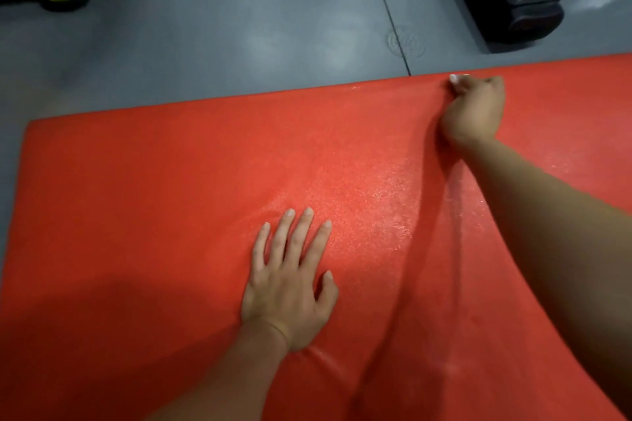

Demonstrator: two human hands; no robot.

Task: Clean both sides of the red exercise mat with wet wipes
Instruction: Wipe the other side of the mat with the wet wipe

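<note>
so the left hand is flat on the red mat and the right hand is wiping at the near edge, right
Not quite. The head view shows the right hand at the far edge of the red mat, beside the grey floor, curled round a white wipe. The left hand does lie flat.

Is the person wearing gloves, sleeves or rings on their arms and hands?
No gloves and no sleeves show: both forearms are bare to the frame's edge. The left hand has short, plain nails and no rings. The right hand shows pale nails; no watch shows on either wrist.
</note>
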